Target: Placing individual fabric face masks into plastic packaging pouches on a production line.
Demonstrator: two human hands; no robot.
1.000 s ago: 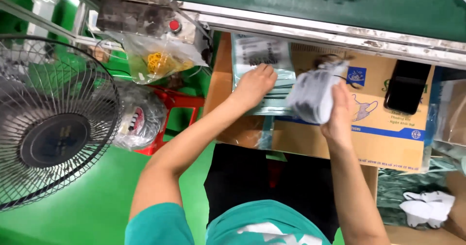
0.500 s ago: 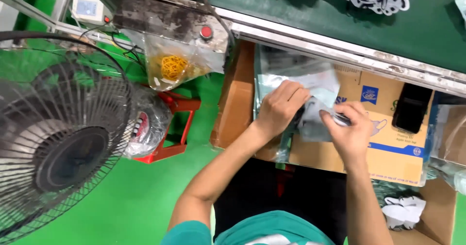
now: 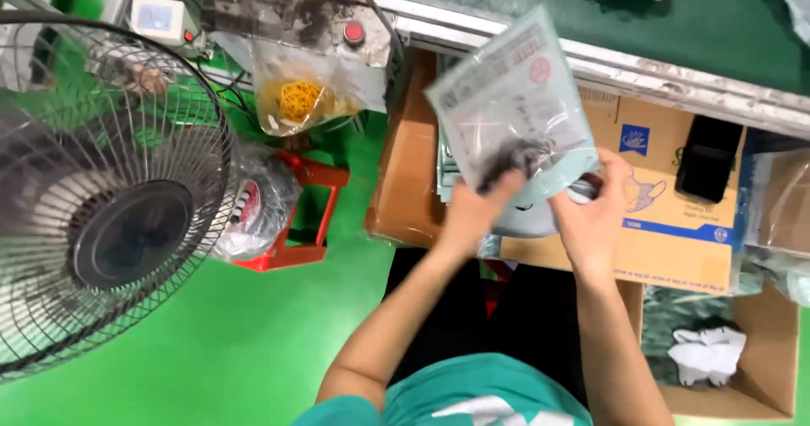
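Note:
A pale green plastic pouch (image 3: 513, 105) with a clear front stands upright between both hands, over a flat cardboard box (image 3: 675, 215). My left hand (image 3: 477, 207) grips the pouch's lower left edge. My right hand (image 3: 595, 215) holds its lower right corner, with a pale folded item partly hidden under the fingers. A stack of similar pouches (image 3: 447, 177) lies on the box just behind the left hand.
A large wire-caged fan (image 3: 101, 207) fills the left side. A clear bag of yellow rubber bands (image 3: 299, 97) hangs below a metal unit with a red button (image 3: 354, 32). A green conveyor (image 3: 734, 29) runs along the top. An open carton (image 3: 764, 367) sits at lower right.
The pouch has been lifted off the stack and raised upright between both hands. The view has shifted slightly, with the fan looming larger.

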